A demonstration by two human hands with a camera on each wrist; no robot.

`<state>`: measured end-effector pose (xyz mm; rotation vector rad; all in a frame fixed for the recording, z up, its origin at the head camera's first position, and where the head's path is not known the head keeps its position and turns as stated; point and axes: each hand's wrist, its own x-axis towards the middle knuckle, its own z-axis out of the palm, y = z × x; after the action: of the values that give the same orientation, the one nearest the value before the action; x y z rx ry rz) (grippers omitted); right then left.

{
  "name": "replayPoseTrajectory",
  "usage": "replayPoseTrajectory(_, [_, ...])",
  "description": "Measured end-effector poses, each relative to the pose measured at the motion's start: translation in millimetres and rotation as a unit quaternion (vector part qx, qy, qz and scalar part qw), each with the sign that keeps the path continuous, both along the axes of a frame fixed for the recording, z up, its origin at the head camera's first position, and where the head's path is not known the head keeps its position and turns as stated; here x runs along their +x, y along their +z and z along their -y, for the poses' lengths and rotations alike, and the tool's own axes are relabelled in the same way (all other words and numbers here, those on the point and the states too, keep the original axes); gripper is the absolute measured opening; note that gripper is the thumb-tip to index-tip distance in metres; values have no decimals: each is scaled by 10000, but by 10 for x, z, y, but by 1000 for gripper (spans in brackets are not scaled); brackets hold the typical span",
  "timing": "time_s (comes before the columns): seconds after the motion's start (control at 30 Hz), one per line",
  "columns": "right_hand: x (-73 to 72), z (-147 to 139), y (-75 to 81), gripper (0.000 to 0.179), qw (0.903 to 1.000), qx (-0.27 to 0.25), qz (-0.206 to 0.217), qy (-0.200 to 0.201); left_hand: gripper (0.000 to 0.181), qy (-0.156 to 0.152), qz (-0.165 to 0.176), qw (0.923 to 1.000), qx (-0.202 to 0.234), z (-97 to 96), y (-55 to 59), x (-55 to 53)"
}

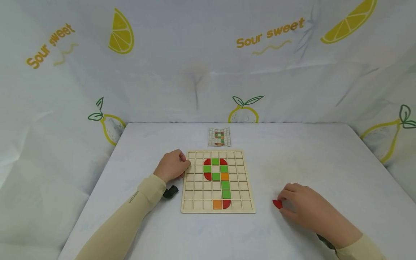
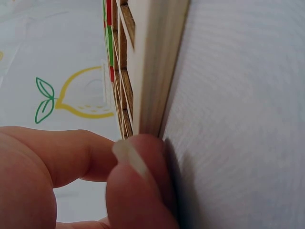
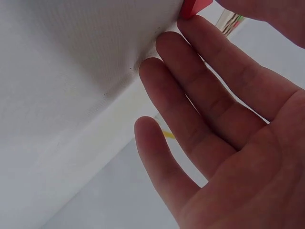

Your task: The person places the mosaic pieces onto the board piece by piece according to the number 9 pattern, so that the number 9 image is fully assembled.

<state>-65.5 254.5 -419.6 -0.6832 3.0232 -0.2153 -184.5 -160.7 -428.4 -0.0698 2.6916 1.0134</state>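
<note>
A square wooden grid board (image 1: 195,206) lies on the table, with green, red and orange tiles set in it in the shape of a 9. At the board's left edge, my left hand (image 1: 172,166) grips the rim between thumb and fingers; the left wrist view shows the fingertips (image 2: 143,191) right at the wooden side (image 2: 159,71). Off to the right of the board, my right hand (image 1: 302,206) pinches a red tile with one rounded side (image 1: 277,204) between thumb and index finger, low over the table. In the right wrist view this red tile (image 3: 194,7) shows only partly, at the index fingertip.
Behind the board lies a small pattern card (image 1: 219,137) printed with the same coloured 9 on a grid. A black device (image 1: 170,192) sits at the left wrist, beside the board. White cloth (image 1: 182,72) with lemon prints hangs behind the white table (image 1: 292,151).
</note>
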Motion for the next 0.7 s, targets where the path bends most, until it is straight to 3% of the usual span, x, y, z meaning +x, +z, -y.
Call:
replayPoseTrajectory(0.37, [-62, 107, 41, 20, 9998, 1, -113, 175, 18, -4, -49, 10000, -30, 18, -26, -15])
replayPoseTrajectory(0.7, [-172, 384, 161, 15, 9983, -47, -293, 502, 19, 53, -19, 10000, 10, -4, -14, -8])
